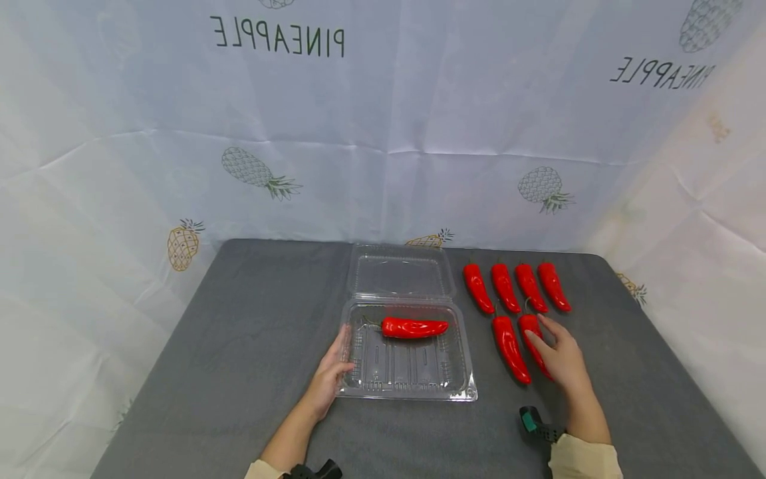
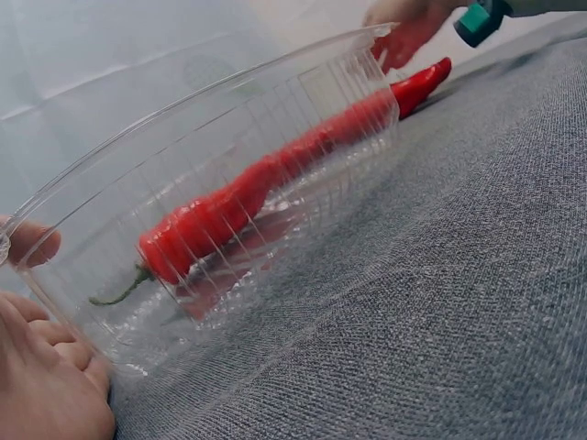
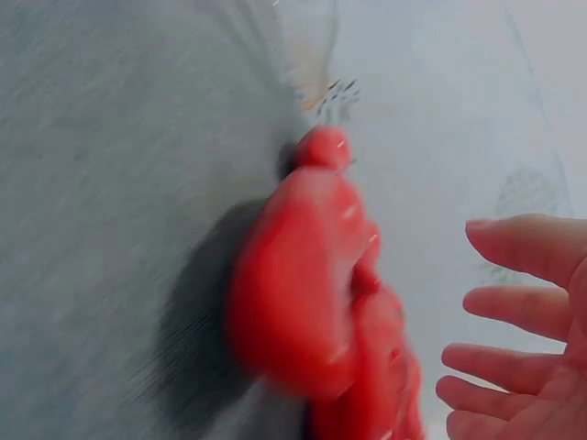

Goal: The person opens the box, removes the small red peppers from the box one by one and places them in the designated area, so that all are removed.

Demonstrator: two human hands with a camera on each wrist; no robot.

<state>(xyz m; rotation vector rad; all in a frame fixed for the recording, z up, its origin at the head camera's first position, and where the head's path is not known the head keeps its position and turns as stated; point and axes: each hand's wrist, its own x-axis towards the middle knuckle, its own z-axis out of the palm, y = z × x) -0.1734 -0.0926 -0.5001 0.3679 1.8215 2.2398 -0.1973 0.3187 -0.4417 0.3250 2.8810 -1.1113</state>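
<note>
A clear plastic clamshell box (image 1: 413, 394) lies opened flat on the table, its lid folded back. My left hand (image 1: 328, 378) grips the box's left wall, with the thumb over the rim. Inside, a single red chili pepper (image 1: 414, 328) with a green stem lies crosswise near the hinge. Over on the right, my right hand (image 1: 564, 356) reaches over a red pepper (image 1: 530, 326) in the front row; its fingers are spread, with nothing held in the right wrist view. Another front-row pepper (image 1: 510, 349) lies just left of that one.
Several more red peppers (image 1: 503, 287) form a row behind, toward the table's far edge. A grey cloth (image 1: 257, 332) covers the table. White curtains printed with pineapples (image 1: 383, 120) hang behind and at both sides. The raised lid (image 1: 401, 273) lies behind the box.
</note>
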